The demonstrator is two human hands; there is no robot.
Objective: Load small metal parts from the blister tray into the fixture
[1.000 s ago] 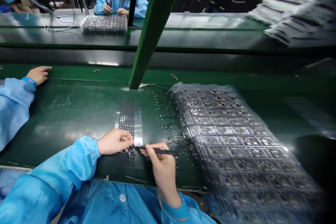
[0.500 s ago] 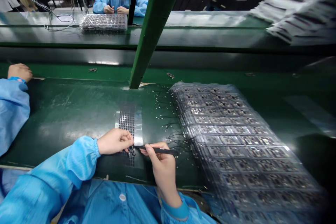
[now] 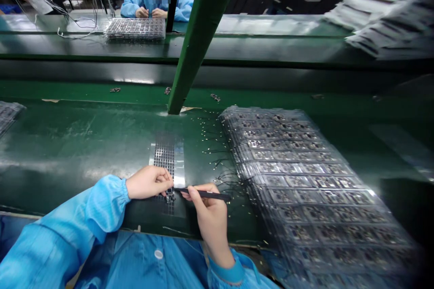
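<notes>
My left hand (image 3: pixel 151 182) is closed, pinching a small circuit board (image 3: pixel 170 196) between thumb and fingers. My right hand (image 3: pixel 207 210) grips black tweezers (image 3: pixel 212 195) like a pen, their tips reaching to the board by the left fingertips. Under the hands lies a clear sheet with a grid of small dark stickers (image 3: pixel 164 154); its lower part is partly covered by the board and the left hand. Fine detail of the board is too small to make out.
To the right stands a tall stack of clear trays (image 3: pixel 298 180) holding boards, with thin black wires (image 3: pixel 222 176) sticking out. A green post (image 3: pixel 200 40) rises ahead. Small boards (image 3: pixel 215 97) lie on the green strip behind. Another person (image 3: pixel 158 0) sits across, by more trays (image 3: pixel 135 29).
A neighbour's arm at the left has gone out of view, and a tray stack shows there. The small boards on the far strip have shifted slightly left. My hands have barely moved.
</notes>
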